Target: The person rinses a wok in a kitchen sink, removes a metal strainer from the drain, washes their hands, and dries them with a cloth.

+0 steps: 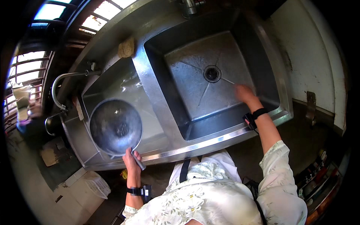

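Over steel sink [154, 90], round metal wok [116, 123], left hand [131, 163] around handle [140, 164]

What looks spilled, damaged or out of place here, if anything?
Nothing plainly stands out. The left hand grips the metal pan by its handle over the left basin, the right hand is at the right basin, and a tan sponge-like pad sits behind them.

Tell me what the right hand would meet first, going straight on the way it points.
The right hand would probably meet the floor of the large sink basin, near the drain; its height above that floor, or whether it touches it, is unclear here.
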A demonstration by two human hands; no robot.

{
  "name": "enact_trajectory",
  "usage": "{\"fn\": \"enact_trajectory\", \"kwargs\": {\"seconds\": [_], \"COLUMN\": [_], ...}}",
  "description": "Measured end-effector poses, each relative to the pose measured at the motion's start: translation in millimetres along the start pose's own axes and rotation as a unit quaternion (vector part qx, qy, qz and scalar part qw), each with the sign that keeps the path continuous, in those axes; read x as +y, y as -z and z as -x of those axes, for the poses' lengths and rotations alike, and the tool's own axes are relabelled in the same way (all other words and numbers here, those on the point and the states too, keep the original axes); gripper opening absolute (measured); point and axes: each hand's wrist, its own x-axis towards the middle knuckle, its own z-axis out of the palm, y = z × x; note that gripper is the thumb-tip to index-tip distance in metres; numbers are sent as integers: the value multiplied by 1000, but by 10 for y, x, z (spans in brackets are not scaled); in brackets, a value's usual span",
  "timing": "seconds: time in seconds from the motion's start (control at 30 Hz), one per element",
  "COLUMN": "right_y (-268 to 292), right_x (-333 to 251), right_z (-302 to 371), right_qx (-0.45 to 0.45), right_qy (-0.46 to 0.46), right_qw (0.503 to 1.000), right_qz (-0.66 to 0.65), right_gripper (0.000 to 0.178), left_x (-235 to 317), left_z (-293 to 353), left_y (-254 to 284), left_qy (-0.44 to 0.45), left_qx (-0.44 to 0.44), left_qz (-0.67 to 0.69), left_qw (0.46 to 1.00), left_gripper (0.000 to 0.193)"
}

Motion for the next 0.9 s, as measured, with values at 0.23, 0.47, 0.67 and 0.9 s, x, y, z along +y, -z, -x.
{"fn": "enact_trajectory", "kwargs": {"seconds": [0.23, 0.47, 0.67, 0.9], "right_y": [-622, -1057, -1202, -1084], "right_x": [-279, -490, -582, -680], "right_z": [-594, -956, -1139, -1484], "right_qx": [13, 137, 90, 10], "right_qy": [75, 146, 121, 71], "right_qw": [997, 979, 983, 992], "right_qz": [33, 46, 108, 101], "right_gripper": [38, 38, 36, 31], "left_x": [-799, -1124, -1177, -1164], "left_z": [-88, -192, -258, -272], "left_y": [618, 743, 806, 843], "left_qy": [60, 70, 99, 99], "left_qx": [69, 75, 60, 47], "left_qz": [103, 120, 132, 106], "left_qw": [990, 987, 984, 988], "left_gripper": [24, 30, 38, 39]}}
